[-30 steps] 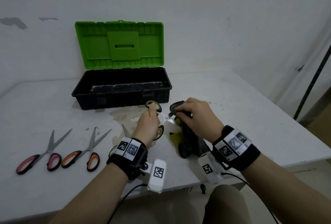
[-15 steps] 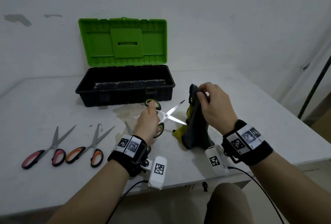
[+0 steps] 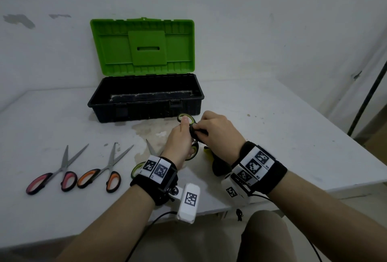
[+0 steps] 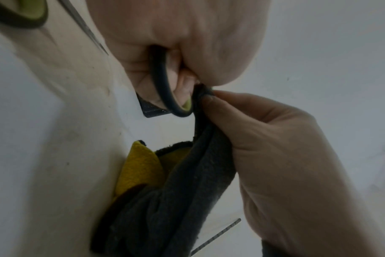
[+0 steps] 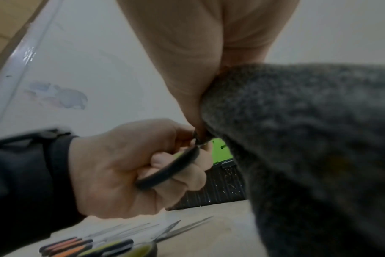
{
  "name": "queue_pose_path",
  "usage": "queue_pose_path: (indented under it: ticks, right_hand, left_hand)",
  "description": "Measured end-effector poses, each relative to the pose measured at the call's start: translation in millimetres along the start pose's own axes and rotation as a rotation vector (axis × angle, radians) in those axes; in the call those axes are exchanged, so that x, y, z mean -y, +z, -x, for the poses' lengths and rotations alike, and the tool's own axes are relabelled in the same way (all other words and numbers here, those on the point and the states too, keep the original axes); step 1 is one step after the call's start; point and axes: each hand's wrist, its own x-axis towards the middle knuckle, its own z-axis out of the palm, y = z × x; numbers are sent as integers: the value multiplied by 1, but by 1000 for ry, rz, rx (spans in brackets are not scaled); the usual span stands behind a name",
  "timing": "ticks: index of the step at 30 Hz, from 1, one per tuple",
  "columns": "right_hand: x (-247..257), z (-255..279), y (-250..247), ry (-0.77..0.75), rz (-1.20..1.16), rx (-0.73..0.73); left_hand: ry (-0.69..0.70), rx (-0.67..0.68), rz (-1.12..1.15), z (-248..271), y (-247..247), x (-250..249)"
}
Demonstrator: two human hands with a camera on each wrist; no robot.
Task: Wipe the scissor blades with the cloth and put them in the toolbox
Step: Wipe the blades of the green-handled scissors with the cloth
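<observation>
Near the middle of the desk (image 3: 293, 136), just in front of the open toolbox (image 3: 146, 102), a pair of green-handled scissors (image 3: 186, 118) is held clear of the surface by the left hand (image 3: 180, 142), whose fingers are curled through and around the handle loops. The dark grey cloth (image 4: 187, 191), yellow on its other face, is pinched by the right hand (image 3: 217, 134) between thumb and fingertips close against the handles, where the blades are judged to be wrapped; the blades themselves are hidden by cloth and fingers, so their pointing cannot be told with certainty, though the long axis is judged to run from the left hand toward the right. Wiping of this pair is judged to be under way and not finished. Nothing can be made out inside the toolbox, so placing appears not yet begun. Toward the desk's front left corner, pink-handled scissors (image 3: 54, 173) and orange-handled scissors (image 3: 104, 169) are laid flat, handles toward the front edge and blades pointing back and rightward; a second green-handled pair (image 3: 144, 159) is partly hidden beneath the left wrist. These three appear still to be wiped and stowed.
</observation>
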Motion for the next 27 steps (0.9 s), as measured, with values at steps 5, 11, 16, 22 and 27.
queue_pose_path:
  ticks: [5, 11, 16, 22, 27]
  right_hand:
    - [-2, 1, -7, -16, 53, 67]
    - [3, -3, -7, -43, 45, 103]
    - [-13, 3, -12, 26, 34, 128]
    - [-9, 4, -5, -16, -51, 14]
    - [-11, 11, 2, -87, 12, 3]
  left_hand:
    - [-12, -40, 24, -1, -1, 5]
    - [13, -18, -19, -2, 4, 8]
    - [1, -102, 51, -2, -4, 7]
    - [-14, -58, 38, 0, -2, 1]
    - [-30, -88, 63, -6, -4, 8]
